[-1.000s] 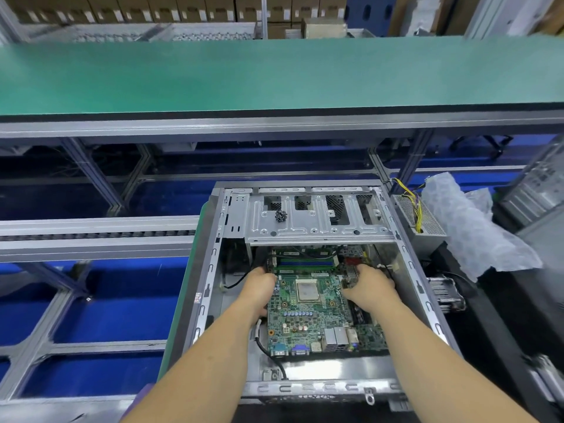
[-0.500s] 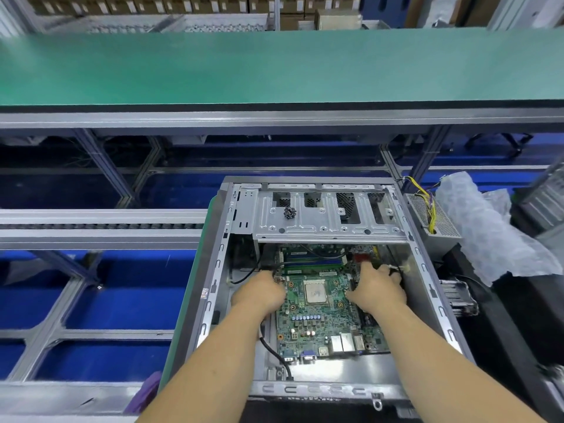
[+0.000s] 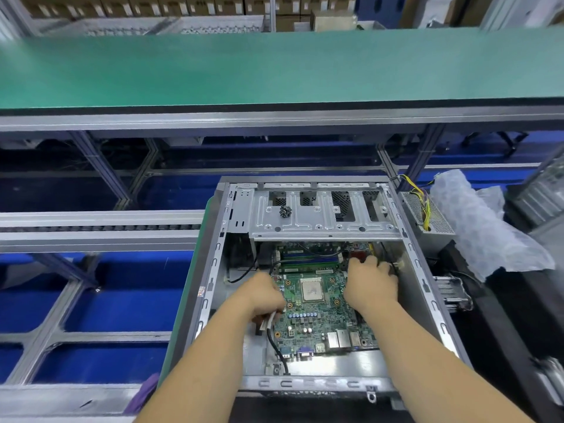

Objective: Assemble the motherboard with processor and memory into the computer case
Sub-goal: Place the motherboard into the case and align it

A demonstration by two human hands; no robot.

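An open grey computer case (image 3: 213,270) lies flat in front of me. Inside it lies the green motherboard (image 3: 317,328) with the silver processor (image 3: 312,289) at its middle and memory sticks (image 3: 308,258) along its far edge. My left hand (image 3: 263,294) grips the board's left edge, fingers curled down over it, next to a white connector on a black cable (image 3: 276,346). My right hand (image 3: 370,282) grips the board's right edge near the far right corner, its fingertips hidden among cables there.
A metal drive bracket (image 3: 323,221) with a small cluster of screws (image 3: 285,211) spans the case's far end. A power supply with yellow wires (image 3: 425,213) and bubble wrap (image 3: 482,227) lie to the right. A green conveyor belt (image 3: 274,65) runs behind.
Both hands have shifted slightly farther into the case along the board's edges. The camera view has tilted and moved a little.
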